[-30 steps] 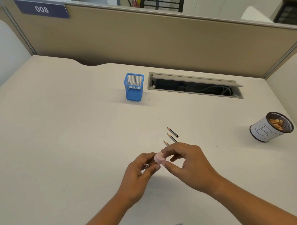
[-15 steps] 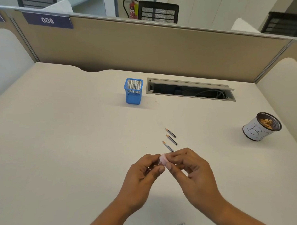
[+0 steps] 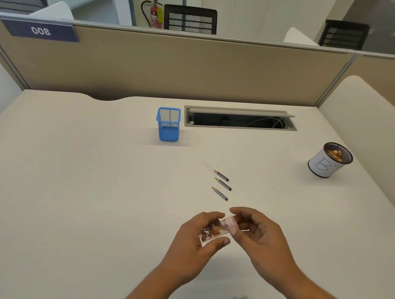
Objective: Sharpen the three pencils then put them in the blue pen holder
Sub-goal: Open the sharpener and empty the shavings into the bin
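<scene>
Three short dark pencils lie side by side on the desk: the far pencil, the middle pencil and the near pencil, tips pointing up-left. The blue mesh pen holder stands upright farther back. Near the front edge, my left hand grips the sharpener's clear shavings case, which holds brown shavings. My right hand pinches the pink sharpener cap at the case's right end. Both hands are just in front of the pencils.
A white cup marked "B" with shavings inside stands at the right. An open cable tray slot lies behind the pencils, next to the holder. A beige partition closes the desk's far side.
The hands have drawn slightly nearer to me, uncovering all three pencils. The clear case with shavings now shows in the left hand, with the pink cap at its right end.
</scene>
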### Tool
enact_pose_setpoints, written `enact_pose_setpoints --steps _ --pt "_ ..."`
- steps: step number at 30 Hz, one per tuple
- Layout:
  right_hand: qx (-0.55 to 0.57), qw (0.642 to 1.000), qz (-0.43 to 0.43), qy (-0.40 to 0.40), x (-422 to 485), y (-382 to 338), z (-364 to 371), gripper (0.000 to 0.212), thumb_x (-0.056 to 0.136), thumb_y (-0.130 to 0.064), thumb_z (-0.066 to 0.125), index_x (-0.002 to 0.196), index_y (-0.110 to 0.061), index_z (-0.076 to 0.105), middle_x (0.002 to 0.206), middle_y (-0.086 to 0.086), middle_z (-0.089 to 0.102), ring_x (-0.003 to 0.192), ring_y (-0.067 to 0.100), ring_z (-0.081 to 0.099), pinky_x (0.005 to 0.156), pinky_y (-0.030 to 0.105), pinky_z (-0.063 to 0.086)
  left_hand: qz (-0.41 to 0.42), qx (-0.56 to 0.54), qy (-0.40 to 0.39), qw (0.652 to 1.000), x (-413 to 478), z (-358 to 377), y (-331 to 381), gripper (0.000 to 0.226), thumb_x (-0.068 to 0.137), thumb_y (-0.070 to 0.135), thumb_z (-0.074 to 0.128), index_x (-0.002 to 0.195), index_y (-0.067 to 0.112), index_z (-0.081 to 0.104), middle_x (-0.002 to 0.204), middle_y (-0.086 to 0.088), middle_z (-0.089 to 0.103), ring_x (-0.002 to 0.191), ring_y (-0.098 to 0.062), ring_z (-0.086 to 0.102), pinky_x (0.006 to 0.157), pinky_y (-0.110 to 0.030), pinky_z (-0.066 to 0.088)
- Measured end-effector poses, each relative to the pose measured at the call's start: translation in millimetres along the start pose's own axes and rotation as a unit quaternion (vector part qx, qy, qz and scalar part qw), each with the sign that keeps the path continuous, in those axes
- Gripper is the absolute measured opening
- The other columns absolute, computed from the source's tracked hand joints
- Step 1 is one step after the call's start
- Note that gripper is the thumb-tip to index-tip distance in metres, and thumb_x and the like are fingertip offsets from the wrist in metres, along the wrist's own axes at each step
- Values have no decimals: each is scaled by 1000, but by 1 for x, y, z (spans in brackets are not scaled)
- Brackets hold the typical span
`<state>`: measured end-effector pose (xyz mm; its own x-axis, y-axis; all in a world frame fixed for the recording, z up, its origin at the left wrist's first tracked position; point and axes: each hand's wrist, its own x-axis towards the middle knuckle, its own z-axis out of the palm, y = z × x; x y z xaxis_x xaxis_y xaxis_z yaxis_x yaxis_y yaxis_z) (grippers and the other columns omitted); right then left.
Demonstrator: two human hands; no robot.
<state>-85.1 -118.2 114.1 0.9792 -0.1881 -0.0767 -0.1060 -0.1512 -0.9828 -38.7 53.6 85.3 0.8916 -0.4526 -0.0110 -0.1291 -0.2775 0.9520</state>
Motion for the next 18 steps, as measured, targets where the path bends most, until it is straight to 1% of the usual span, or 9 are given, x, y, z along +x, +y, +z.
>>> enact_pose_setpoints --steps 2,5,7,10,14,16,18 --pt "-8 1000 4 8 -2 -1 0 20 83 -30 75 103 -33 73 94 -1 77 88 16 72 74 27 57 14 27 -13 999 2 0 -1 32 88 42 64 119 41 59 104 24 64 100 0 60 81 -7 44" --pt "-78 996 -17 26 -6 0 4 10 88 -31 73 98 -32 73 96 -3 76 88 17 72 71 26 58 45 66 -64 995 3 -4 -4 25 96 40 53 120 38 58 104 20 62 98 -6 58 84 -20 48" --pt "-111 992 -39 38 -7 0 6 8 88 -33 72 96 -33 73 95 -7 75 88 16 71 69 24 57 50 81 -83 992 5 -8 -7 24 98 41 51 121 38 57 105 21 61 99 -6 58 86 -25 49" --pt "-124 990 -57 35 -7 2 8 11 86 -33 73 97 -35 71 97 -12 73 90 14 71 68 20 57 45 90 -88 991 6 -9 -8 24 98 41 50 121 39 57 108 22 63 101 -5 59 87 -23 49" --pt "-130 989 -67 27 2 8 -1 21 84 -29 75 102 -40 69 100 -17 73 92 9 71 68 16 55 22 106 -72 991 15 0 -5 28 96 43 53 124 43 55 117 26 63 107 3 57 92 -15 46" --pt "-138 987 -80 22 10 10 -12 25 83 -32 74 106 -41 68 101 -19 72 94 8 70 69 15 55 20 110 -56 992 22 12 0 28 96 39 54 125 43 53 118 25 62 109 4 56 92 -12 43" --pt "-157 982 -106 9 19 9 -22 27 83 -32 73 108 -41 67 100 -18 71 94 10 70 67 15 55 23 94 -48 994 25 26 7 33 97 27 52 127 41 49 122 25 59 113 3 54 95 -10 42"
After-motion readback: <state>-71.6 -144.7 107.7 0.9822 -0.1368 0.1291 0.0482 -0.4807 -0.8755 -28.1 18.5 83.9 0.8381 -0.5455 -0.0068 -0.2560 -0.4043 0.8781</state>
